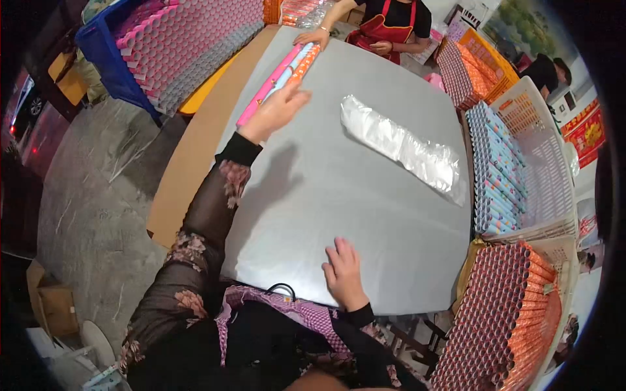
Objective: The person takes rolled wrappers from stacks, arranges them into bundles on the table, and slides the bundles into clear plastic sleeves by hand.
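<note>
Three patterned paper rolls, a pink roll [266, 92], a light blue roll [284, 77] and an orange roll [305, 64], lie side by side at the table's far left. My left hand [277, 112] is over their near part with its fingers stretched out; whether it touches them I cannot tell. At the rolls' far end rests a co-worker's hand [314, 38]. My right hand [344, 272] is at the table's near edge, fingers apart, holding nothing. A stack of clear plastic sleeves [401, 146] lies right of centre on the grey tabletop [372, 221].
A blue crate [98, 52] of pink rolls stands at the far left. Along the right side are blue rolls [497, 169], a white basket [544, 163] and many orange rolls [499, 319]. A co-worker in a red apron [385, 29] is at the far side.
</note>
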Tool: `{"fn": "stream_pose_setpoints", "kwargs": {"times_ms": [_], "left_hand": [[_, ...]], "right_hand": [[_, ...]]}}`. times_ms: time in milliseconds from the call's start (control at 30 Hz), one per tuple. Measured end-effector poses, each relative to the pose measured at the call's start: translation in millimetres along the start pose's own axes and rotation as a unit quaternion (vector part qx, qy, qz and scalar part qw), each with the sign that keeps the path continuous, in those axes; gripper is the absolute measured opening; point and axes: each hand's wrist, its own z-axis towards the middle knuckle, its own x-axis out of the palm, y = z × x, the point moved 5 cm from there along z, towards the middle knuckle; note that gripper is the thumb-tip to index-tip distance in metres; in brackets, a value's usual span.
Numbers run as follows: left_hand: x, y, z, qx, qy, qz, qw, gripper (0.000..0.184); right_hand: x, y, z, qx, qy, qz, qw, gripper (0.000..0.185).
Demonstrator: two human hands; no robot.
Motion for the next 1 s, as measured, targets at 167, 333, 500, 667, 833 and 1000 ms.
{"fn": "stream_pose_setpoints", "kwargs": {"times_ms": [167,333,500,667,833,1000], "left_hand": [[3,-188,-95,0.155,0.210,-0.232,0.937,0.065],[21,-268,-160,0.314,0.358,-0.168,0.863,0.064],[35,-278,-183,0.388,0.384,-0.092,0.833,0.063],[40,-264,-185,0.394,0.376,-0.030,0.838,0.063],[36,-254,-180,0.382,0.360,0.018,0.851,0.062],[32,-251,-174,0.375,0.340,0.070,0.859,0.061]], "right_hand": [[2,10,14,0.014,-0.008,0.019,1.000,0.041],[1,56,17,-0.046,-0.007,0.059,0.997,0.040],[5,57,-6,-0.040,-0.004,0.036,0.999,0.040],[-7,38,-30,0.011,0.004,0.061,0.998,0.041],[-81,35,-7,0.019,-0.116,0.204,0.972,0.020],[-249,97,34,-0.179,-0.223,0.503,0.816,0.034]]}}
